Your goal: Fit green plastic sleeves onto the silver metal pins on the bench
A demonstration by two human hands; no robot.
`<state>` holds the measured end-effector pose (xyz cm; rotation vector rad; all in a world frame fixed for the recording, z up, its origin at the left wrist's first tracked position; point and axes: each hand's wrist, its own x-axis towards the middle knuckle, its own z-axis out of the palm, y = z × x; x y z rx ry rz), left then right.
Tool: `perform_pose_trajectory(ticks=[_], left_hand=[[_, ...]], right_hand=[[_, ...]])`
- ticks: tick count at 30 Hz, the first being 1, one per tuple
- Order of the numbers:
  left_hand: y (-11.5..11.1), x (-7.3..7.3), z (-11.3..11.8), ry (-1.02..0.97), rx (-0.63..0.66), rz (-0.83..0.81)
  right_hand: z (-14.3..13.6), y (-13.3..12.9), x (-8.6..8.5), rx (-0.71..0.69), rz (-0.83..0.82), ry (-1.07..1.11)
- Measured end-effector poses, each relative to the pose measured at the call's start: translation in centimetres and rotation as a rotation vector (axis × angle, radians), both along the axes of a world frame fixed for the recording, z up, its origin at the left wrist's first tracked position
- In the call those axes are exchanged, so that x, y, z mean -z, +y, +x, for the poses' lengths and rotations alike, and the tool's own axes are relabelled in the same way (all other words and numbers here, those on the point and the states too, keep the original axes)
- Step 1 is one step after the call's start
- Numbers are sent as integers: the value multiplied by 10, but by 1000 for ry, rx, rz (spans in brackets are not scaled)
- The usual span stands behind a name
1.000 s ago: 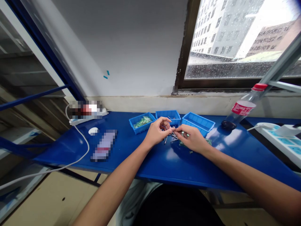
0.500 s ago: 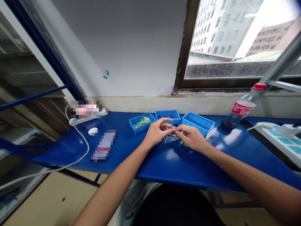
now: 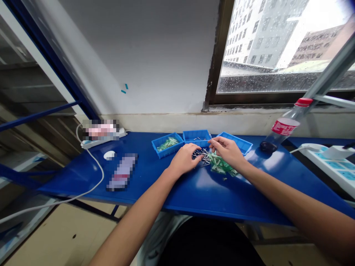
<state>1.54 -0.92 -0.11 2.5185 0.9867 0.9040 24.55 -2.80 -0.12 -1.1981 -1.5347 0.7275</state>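
Glossy blue tabletop (image 3: 194, 195), slender silver metal screws (image 3: 204, 158) heaped against pale-green plastic plugs (image 3: 222, 166), left hand (image 3: 184, 159) cupped beside the screws, thumb and fingers parted, right hand (image 3: 226, 149) pinched shut, contents unclear, partly hiding a blue ribbed plastic tray (image 3: 244, 146).

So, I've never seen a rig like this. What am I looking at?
No robot here: these are a person's bare hands, seen from one camera worn on the head. On the blue table lie a metal pile and a green pile, with three blue bins behind. The left hand curves beside the metal pile. The right hand pinches near the middle bin; it seems to hold something thin, too small to name.
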Motion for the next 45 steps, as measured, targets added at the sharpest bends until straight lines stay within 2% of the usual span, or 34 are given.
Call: perform_pose_trajectory(ticks=[4, 8, 11, 14, 19, 23, 28, 32, 36, 39, 45], left_hand=[[1, 4, -2, 84, -5, -14], [3, 7, -2, 120, -9, 4], [3, 8, -2, 119, -11, 11], [4, 9, -1, 124, -8, 5], [3, 9, -2, 115, -9, 6], [3, 8, -2, 86, 5, 11], [-2, 3, 3, 8, 56, -4], [-9, -1, 8, -100, 104, -102], [-13, -3, 10, -200, 143, -214], [-13, -3, 8, -234, 122, -230], [-14, -6, 7, -259, 97, -194]], right_hand=[[-3, 7, -8, 78, -19, -227], [3, -4, -14, 86, 228, -662], [13, -13, -12, 22, 337, -911], [23, -15, -5, -127, 343, -991], [30, -10, 3, -175, 310, -916], [28, -8, 3, -143, 304, -784], [23, -12, -1, -27, 240, -484], [11, -21, -5, 35, 226, -237], [-4, -30, 2, -37, 177, -41], [-10, -32, 9, -89, 144, 11], [-7, -28, 14, -91, 53, 31]])
